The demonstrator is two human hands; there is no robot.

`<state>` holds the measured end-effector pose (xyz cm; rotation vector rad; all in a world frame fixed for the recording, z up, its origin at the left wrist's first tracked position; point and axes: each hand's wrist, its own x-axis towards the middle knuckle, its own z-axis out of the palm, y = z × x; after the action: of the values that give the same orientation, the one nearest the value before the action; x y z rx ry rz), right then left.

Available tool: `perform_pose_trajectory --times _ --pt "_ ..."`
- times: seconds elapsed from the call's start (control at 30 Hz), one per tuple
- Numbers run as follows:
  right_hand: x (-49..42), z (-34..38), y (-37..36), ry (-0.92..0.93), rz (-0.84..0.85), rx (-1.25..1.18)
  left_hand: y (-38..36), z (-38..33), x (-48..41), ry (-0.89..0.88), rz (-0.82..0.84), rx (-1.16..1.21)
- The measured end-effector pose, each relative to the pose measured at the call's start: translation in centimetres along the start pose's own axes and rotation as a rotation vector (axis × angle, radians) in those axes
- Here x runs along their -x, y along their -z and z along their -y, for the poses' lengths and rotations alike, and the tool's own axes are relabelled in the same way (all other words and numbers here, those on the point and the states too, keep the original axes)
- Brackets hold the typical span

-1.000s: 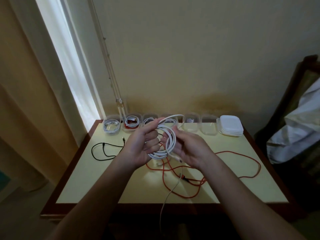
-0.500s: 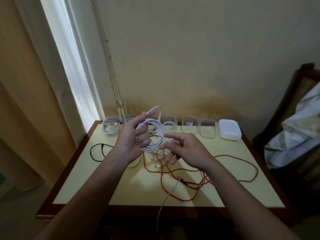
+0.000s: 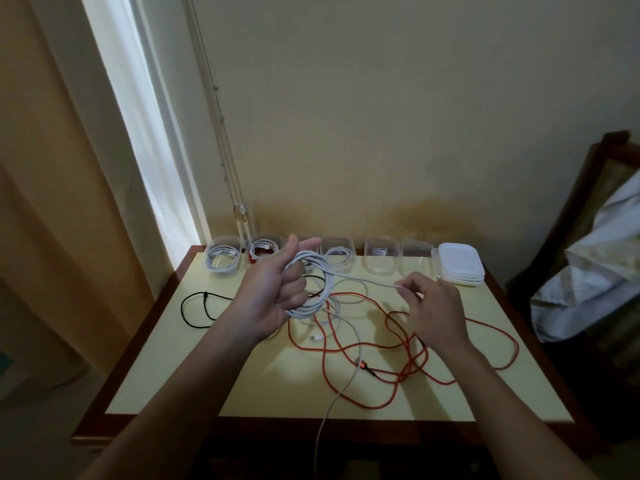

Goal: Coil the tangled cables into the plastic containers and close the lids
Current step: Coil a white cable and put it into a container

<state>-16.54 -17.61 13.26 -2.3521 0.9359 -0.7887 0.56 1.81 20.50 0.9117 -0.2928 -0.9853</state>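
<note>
White cable coil (image 3: 329, 284) clamped in raised left grip (image 3: 273, 296), its loose end pinched in right grip (image 3: 434, 310), palm down.

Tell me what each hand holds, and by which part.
The left hand grips the white cable by its wound coil. The right hand pinches the same cable's free stretch leading off the coil.

Clear plastic containers (image 3: 381, 261): 6, one row at mid-frame, 1 half hidden behind the left hand (image 3: 273, 289); 3 show coiled cable inside. White lids (image 3: 460, 268): 1 stack, right end of row, approx. 5, exact no. unclear. Loose cables: 1 red cable (image 3: 362, 366), 1 black cable (image 3: 206, 296), 1 white cable coil (image 3: 304, 312); extra white strands, can't tell if separate. Hands: 2, incl. right hand (image 3: 436, 306). Table (image 3: 173, 375): 1.
</note>
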Motion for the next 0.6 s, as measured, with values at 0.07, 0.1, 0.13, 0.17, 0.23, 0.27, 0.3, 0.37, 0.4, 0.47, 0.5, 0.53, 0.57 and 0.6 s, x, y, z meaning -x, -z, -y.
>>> perform_pose_trajectory --times 0.07,0.1,0.13,0.17,0.23,0.27,0.3,0.37,0.4,0.47,0.5,0.53,0.57,0.6 --pt "0.4 0.4 -0.6 0.031 -0.092 0.231 -0.5 0.4 0.0 0.015 0.009 0.060" --pt "0.5 0.7 -0.6 0.042 -0.096 0.304 -0.7 0.5 0.0 0.018 0.012 0.094" --pt "0.6 1.0 -0.6 0.042 -0.072 0.330 -0.9 0.6 0.0 0.019 0.013 0.130" --pt "0.7 1.4 -0.7 0.031 -0.031 0.286 -1.0 0.6 0.1 0.018 0.015 0.171" --pt "1.0 2.3 -1.1 -0.077 0.012 0.009 -1.1 0.7 0.2 0.025 0.029 0.277" --pt "1.3 3.0 -1.2 -0.162 0.005 -0.156 -1.2 0.8 0.3 0.029 0.036 0.334" --pt "1.7 3.8 -1.5 -0.262 -0.004 -0.335 -1.3 0.9 0.4 0.033 0.039 0.382" --pt "2.6 5.5 -2.0 -0.470 0.004 -0.755 -1.5 1.2 0.5 0.033 0.034 0.436" --pt "3.0 6.3 -2.1 -0.565 0.017 -0.971 -1.7 1.4 0.5 0.029 0.029 0.442" --pt "3.4 7.7 -1.9 -0.710 0.038 -1.305 -1.9 1.6 0.4 0.018 0.018 0.433" --pt "3.5 8.2 -1.6 -0.749 0.044 -1.399 -2.0 1.7 0.4 0.012 0.013 0.428" --pt "3.6 8.6 -1.4 -0.767 0.054 -1.460 -2.1 1.7 0.3 0.008 0.009 0.423" --pt "3.7 8.9 -1.3 -0.772 0.069 -1.504 -2.1 1.7 0.3 0.006 0.005 0.421" --pt "3.7 9.2 -1.1 -0.774 0.087 -1.536 -2.1 1.8 0.2 0.006 0.005 0.421"
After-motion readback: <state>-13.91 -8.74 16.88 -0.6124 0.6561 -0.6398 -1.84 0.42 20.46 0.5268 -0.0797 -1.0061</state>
